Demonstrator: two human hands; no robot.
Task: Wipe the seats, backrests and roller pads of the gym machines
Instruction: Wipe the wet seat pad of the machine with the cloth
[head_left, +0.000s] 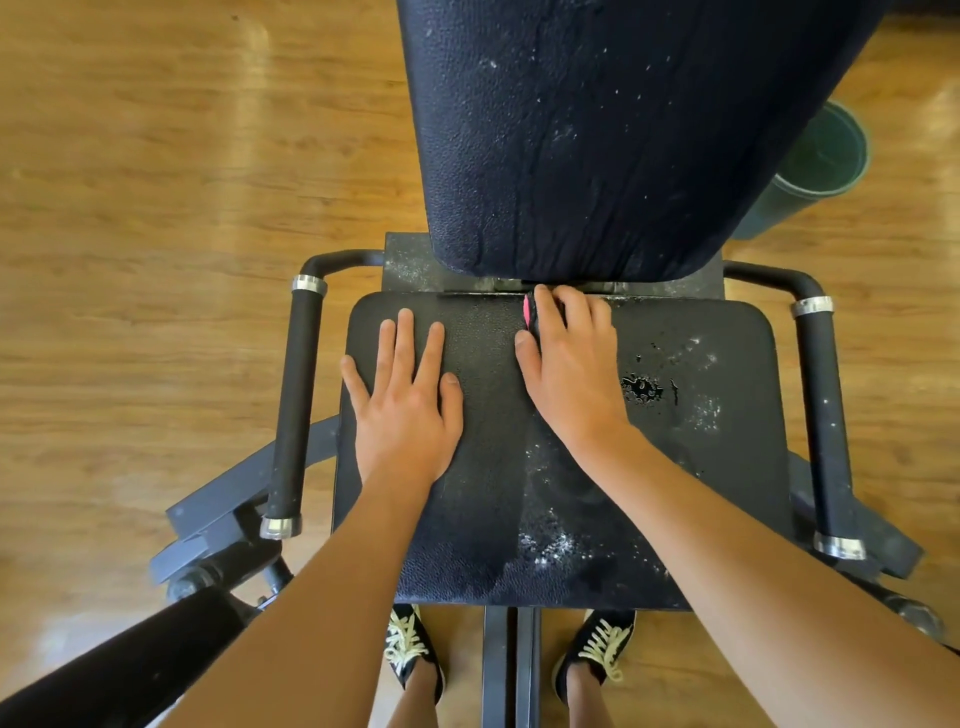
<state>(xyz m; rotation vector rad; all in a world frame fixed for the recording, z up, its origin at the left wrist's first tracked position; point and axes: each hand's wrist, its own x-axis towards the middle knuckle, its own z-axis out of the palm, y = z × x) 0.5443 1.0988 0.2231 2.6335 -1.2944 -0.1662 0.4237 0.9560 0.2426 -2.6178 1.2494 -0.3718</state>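
The seat (488, 467) is hemmed in by the left handle (293, 405), the right handle (826, 421) and the backrest (597, 130) rising at its far edge. Open wooden floor (156, 208) lies to the left; a green bucket (826, 156) stands right of the backrest. The black seat shows white specks and wet drops on its right half. The left hand (402, 400) lies flat on it, fingers straight, holding nothing. The right hand (571, 364) curls over a pink-and-black cloth (529, 312) at the seat's back edge; most of the cloth seems hidden beneath the fingers.
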